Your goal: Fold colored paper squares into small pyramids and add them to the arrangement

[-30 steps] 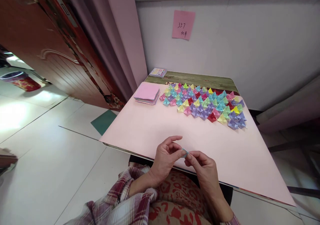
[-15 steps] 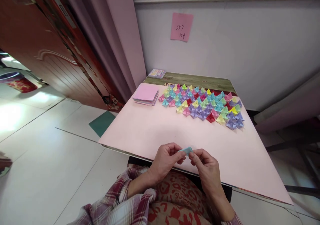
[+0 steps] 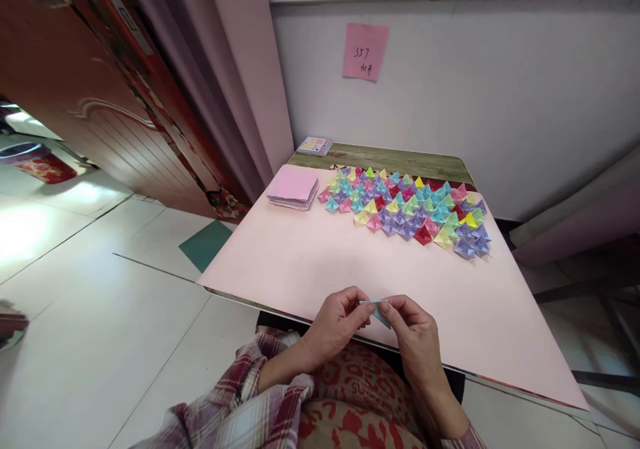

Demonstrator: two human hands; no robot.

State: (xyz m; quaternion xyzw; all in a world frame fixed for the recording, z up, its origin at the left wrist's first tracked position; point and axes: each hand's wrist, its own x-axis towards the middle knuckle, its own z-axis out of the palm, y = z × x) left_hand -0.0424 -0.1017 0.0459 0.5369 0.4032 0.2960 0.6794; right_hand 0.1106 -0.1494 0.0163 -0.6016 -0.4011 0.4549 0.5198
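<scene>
My left hand (image 3: pixel 337 322) and my right hand (image 3: pixel 413 332) meet at the near edge of the table and pinch a small light-blue folded paper piece (image 3: pixel 379 308) between thumbs and fingertips. The piece is mostly hidden by my fingers. Farther back on the pink sheet (image 3: pixel 310 256) lies a close-packed patch of several small folded paper pieces (image 3: pixel 407 209) in many colours. A stack of pink square paper (image 3: pixel 293 187) sits at the back left of the sheet.
A small printed packet (image 3: pixel 315 145) lies on the bare wooden strip of the table (image 3: pixel 400 159) by the wall. A pink note (image 3: pixel 365 50) is stuck on the wall above. A curtain and a dark red door stand left; white floor tiles lie below.
The blue piece has been turned between my fingertips and both hands have dropped slightly toward the table edge. My left fingers, raised a second ago, have curled in.
</scene>
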